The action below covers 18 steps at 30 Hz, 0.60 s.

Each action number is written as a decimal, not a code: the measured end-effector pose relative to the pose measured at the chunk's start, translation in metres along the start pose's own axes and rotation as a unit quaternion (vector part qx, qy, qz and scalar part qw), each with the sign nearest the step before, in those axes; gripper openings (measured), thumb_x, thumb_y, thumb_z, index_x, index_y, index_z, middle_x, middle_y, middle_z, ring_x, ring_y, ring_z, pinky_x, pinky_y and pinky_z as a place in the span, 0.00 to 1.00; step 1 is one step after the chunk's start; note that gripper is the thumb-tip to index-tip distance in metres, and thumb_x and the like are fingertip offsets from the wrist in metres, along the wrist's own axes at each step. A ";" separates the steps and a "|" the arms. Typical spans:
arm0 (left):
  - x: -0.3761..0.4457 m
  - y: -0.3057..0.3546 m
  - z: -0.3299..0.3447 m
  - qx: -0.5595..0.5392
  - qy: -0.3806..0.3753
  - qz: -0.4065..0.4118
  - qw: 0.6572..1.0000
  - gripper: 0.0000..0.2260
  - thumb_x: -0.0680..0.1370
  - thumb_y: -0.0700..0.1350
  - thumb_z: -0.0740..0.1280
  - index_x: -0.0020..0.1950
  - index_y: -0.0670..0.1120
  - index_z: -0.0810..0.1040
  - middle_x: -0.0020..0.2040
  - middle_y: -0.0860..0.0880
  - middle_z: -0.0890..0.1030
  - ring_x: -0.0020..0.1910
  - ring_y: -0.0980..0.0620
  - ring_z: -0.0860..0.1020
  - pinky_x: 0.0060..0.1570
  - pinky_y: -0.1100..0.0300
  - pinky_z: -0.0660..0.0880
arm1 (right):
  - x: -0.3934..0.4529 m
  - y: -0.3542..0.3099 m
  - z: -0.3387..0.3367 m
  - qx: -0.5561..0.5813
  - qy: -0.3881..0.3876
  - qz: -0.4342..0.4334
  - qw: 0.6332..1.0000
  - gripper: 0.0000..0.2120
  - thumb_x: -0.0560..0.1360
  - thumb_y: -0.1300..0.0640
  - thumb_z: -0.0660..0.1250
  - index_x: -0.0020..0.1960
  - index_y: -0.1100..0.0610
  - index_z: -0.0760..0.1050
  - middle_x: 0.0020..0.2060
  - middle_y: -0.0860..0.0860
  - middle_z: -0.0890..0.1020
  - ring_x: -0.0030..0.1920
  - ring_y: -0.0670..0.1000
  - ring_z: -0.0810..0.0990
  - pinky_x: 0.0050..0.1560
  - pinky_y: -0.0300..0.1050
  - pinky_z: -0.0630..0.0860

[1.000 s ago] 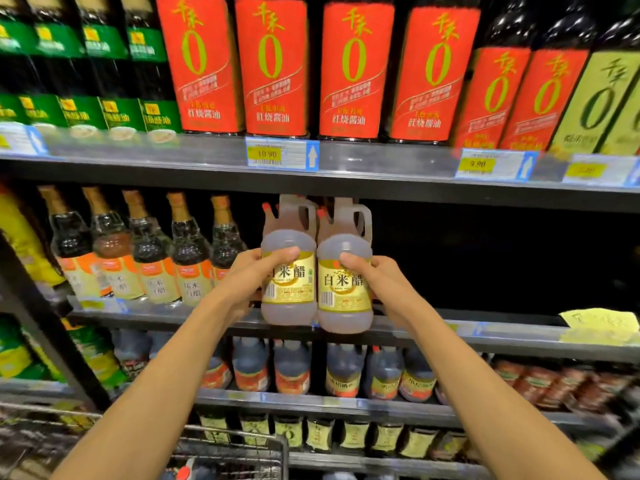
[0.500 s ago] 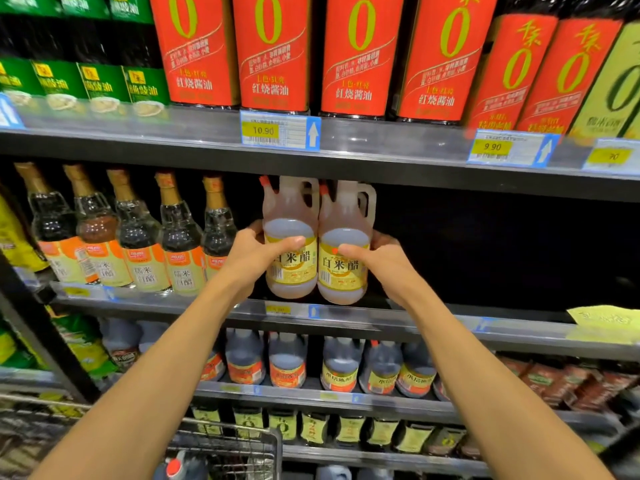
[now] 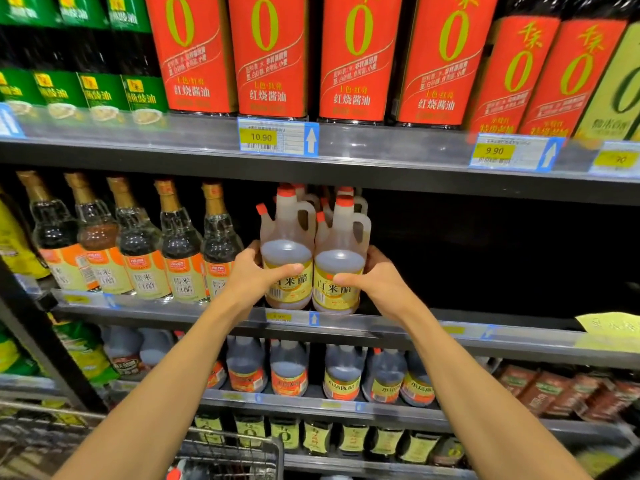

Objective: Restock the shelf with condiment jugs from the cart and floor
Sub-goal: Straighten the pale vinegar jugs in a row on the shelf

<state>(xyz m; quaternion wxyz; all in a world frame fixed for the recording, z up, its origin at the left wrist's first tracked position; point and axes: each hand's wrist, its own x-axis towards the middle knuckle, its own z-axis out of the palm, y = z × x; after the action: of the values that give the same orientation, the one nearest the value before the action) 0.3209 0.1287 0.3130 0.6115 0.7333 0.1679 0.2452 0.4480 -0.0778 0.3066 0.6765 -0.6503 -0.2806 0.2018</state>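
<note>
Left hand: left hand [image 3: 254, 277] wrapped round the left jug [image 3: 287, 258], thumb across the yellow label, fingers behind
Right hand: right hand [image 3: 375, 284] wrapped round the right jug [image 3: 341, 268], thumb on the label front, fingers round the far side
Jugs: two pale vinegar jugs with red caps and moulded handles, upright, touching side by side; bases at the front of the middle shelf [image 3: 415, 327], just above its price strip; cannot tell whether they rest on it or are held just over it
Behind: more red-capped jugs [image 3: 346, 192] of the same kind stand further back on that shelf
Left of jugs: row of clear glass bottles [image 3: 180, 244] with gold foil necks, just beside the left hand
Right of jugs: dark shelf space; yellow paper tag [image 3: 609, 323] on the shelf edge far right
Shelf above: red-labelled soy sauce bottles [image 3: 270, 57], green-labelled ones to the left; price tag [image 3: 277, 137] reading 10.90
Shelf below: smaller dark jugs [image 3: 289, 368] with orange and yellow labels
Bottom edge: wire cart [image 3: 235, 452], rim in view between the forearms
</note>
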 end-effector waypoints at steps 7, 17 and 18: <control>0.000 -0.007 0.000 0.006 -0.014 -0.009 1.000 0.33 0.64 0.46 0.82 0.66 0.47 0.74 0.56 0.53 0.84 0.55 0.58 0.82 0.49 0.65 0.79 | -0.004 0.006 0.000 0.005 -0.011 -0.001 1.000 0.27 0.67 0.67 0.79 0.62 0.51 0.76 0.52 0.48 0.87 0.56 0.49 0.85 0.52 0.43 0.82; -0.001 -0.013 -0.004 0.035 -0.039 -0.028 0.998 0.35 0.67 0.49 0.81 0.70 0.46 0.71 0.61 0.52 0.80 0.57 0.59 0.79 0.52 0.64 0.77 | -0.006 0.003 -0.010 -0.035 -0.018 0.010 0.999 0.23 0.69 0.64 0.79 0.59 0.47 0.77 0.52 0.44 0.86 0.55 0.45 0.84 0.50 0.39 0.81; -0.002 -0.013 -0.005 0.041 -0.042 -0.029 0.998 0.35 0.68 0.49 0.80 0.71 0.46 0.70 0.62 0.52 0.80 0.57 0.60 0.78 0.51 0.66 0.75 | -0.006 0.003 -0.010 -0.041 -0.020 0.011 0.999 0.23 0.69 0.63 0.79 0.59 0.46 0.77 0.52 0.43 0.86 0.55 0.45 0.84 0.50 0.39 0.81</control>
<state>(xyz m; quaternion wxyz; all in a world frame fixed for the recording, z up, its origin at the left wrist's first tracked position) 0.3175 0.1344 0.3005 0.5945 0.7622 0.1728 0.1891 0.4505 -0.0893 0.3034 0.6414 -0.6763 -0.2946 0.2107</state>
